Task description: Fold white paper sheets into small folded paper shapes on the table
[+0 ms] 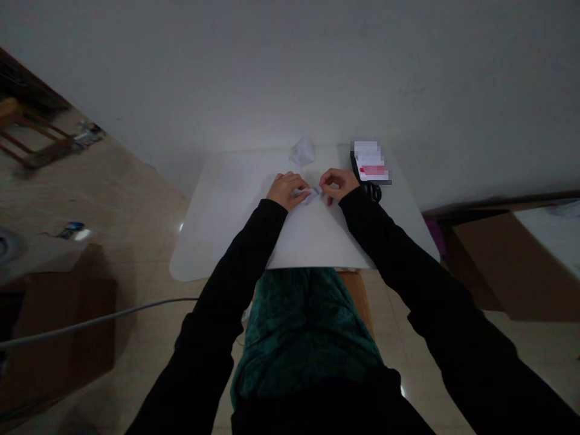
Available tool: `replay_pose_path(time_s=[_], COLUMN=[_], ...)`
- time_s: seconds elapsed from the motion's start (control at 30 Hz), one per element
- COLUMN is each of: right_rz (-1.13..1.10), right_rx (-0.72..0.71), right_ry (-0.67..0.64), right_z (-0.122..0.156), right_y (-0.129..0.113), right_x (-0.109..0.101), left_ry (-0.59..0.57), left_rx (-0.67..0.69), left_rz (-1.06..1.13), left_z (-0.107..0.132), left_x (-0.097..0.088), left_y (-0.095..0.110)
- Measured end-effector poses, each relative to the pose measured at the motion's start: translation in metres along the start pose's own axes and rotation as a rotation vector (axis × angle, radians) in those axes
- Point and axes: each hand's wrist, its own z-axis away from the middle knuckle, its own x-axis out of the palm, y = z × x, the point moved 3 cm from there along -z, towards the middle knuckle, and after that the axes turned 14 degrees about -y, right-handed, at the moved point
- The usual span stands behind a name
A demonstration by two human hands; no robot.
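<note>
A small folded piece of white paper (pixel 313 193) lies between my two hands above the white table (pixel 217 205). My left hand (pixel 285 189) has its fingers curled and pinches the paper's left side. My right hand (pixel 338 183) is closed in a pinch on the paper's right side. Both arms wear black sleeves. How the paper is folded is too small to make out.
A crumpled white paper (pixel 302 151) sits at the table's far edge by the wall. A dark object with a white card (pixel 369 166) and black scissors (pixel 373 192) lie right of my right hand. Cardboard boxes (pixel 512 266) stand right, a cable (pixel 90 320) runs left.
</note>
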Motion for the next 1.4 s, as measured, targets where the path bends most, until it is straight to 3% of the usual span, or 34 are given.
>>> replay_pose_path(time_s=[0.13,0.27,0.6,0.83,1.07,1.2,1.3,1.4], right_rz=[0.022,0.108,0.258,0.234,0.244,0.461,0.685,0.870], right_rx=[0.007,0.022,0.062,0.126,0.135,0.010,-0.081,0.023], right_ry=[0.018,-0.016,0.027,0.107,0.078,0.040,-0.087,-0.194], right_z=[-0.002,-0.001,0.003,0.002,0.004,0.000,-0.003,-0.002], right_y=[0.004,0.002,-0.011,-0.009,-0.013,-0.022,-0.032,-0.039], right_x=[0.001,0.006,0.011,0.004,0.004,0.003,0.007,0.013], left_ry=[0.007,0.012,0.050,0.077,0.064,0.079,0.092,0.109], left_rx=[0.039,-0.007,-0.019,-0.109,-0.124,-0.124,-0.123,-0.138], left_rz=[0.089,0.172,0.075,0.224,0.311,0.333,0.337,0.333], left_z=[-0.001,-0.002,-0.006,-0.003,-0.004,-0.004,-0.003,-0.002], left_x=[0.003,0.007,0.006,0.014,0.014,0.015,0.015,0.014], left_y=[0.000,0.004,0.012,0.002,0.000,0.000,0.001,0.001])
